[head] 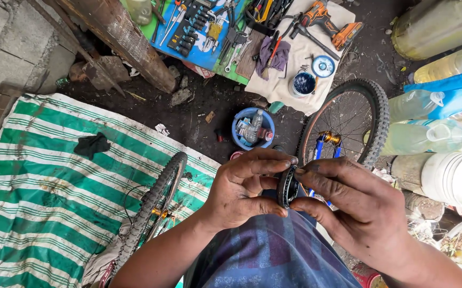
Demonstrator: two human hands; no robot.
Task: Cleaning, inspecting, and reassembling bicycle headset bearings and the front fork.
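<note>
Both my hands meet at the middle of the head view, over my lap. My left hand (241, 189) and my right hand (348, 205) pinch a small round black ring-shaped part (287, 186), a toothed or beaded metal piece held edge-on between thumbs and fingers. The fingers are dark with grease. A bicycle wheel with a knobby tyre (153, 210) lies on the striped sheet just left of my left forearm. A second wheel (348, 120) with an orange hub stands behind my hands.
A green-and-white striped sheet (44, 186) covers the ground on the left, with a black rag (92, 145) on it. A blue bowl of small parts (253, 129), a cloth with tools and a drill (324, 21), a blue tool tray (199, 29), plastic bottles (423, 125) and a white bucket (455, 178) surround me.
</note>
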